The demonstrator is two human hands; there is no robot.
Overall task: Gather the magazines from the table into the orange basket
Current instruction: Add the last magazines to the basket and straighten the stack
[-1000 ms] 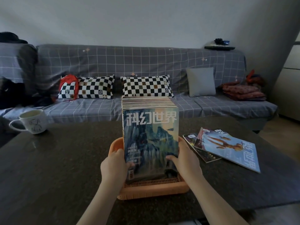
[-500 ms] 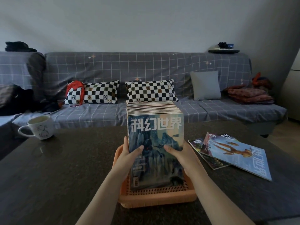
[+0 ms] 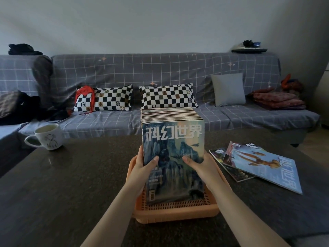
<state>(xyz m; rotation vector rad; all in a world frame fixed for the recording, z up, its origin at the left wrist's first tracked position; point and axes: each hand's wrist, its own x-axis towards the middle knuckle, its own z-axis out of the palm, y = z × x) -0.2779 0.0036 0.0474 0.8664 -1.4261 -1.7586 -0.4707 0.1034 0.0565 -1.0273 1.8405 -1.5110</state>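
Note:
A thick row of magazines (image 3: 173,139) stands upright in the orange basket (image 3: 176,213) at the near middle of the dark table (image 3: 71,184). Its front cover is blue-green with large white characters. My left hand (image 3: 144,165) grips the stack's left side, thumb on the front cover. My right hand (image 3: 200,164) grips the right side the same way. On the table to the right lie two loose magazines: a light-blue one (image 3: 265,165) on top of a darker one (image 3: 229,168).
A white mug (image 3: 48,137) stands at the table's far left. Behind the table runs a grey checked sofa (image 3: 160,73) with two chequered pillows, a grey cushion and folded cloth on the right.
Both hands have slid up from the stack's lower part to its middle. The view has shifted slightly, so the basket and stack sit a bit more to the right.

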